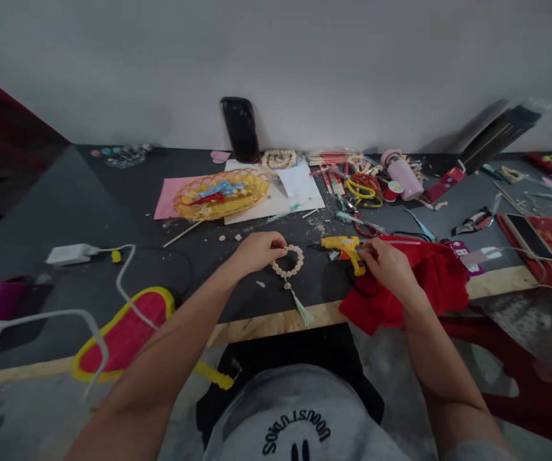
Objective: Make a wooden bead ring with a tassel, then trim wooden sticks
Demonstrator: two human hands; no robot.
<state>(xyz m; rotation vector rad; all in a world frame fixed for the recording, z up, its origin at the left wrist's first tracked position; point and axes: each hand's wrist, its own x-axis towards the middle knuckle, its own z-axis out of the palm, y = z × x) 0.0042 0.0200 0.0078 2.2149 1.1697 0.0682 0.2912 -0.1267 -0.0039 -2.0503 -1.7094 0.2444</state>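
My left hand (258,251) is closed, its fingertips pinching the top of a ring of pale beads (289,264) that lies on the dark table; a pale green tassel (301,308) hangs from the ring toward the table's wooden edge. My right hand (384,264) is closed round the handle of a yellow glue gun (344,247) whose nozzle points left toward the bead ring. A red cloth (424,278) lies under and beside that hand.
A yellow wire basket (221,193) on pink and white paper, a black phone (240,129) leaning on the wall, a pink bottle (403,175), scissors, sticks and thread crowd the back. A white charger (70,254) with cable and a red-yellow pad (125,333) lie left; another phone (528,235) right.
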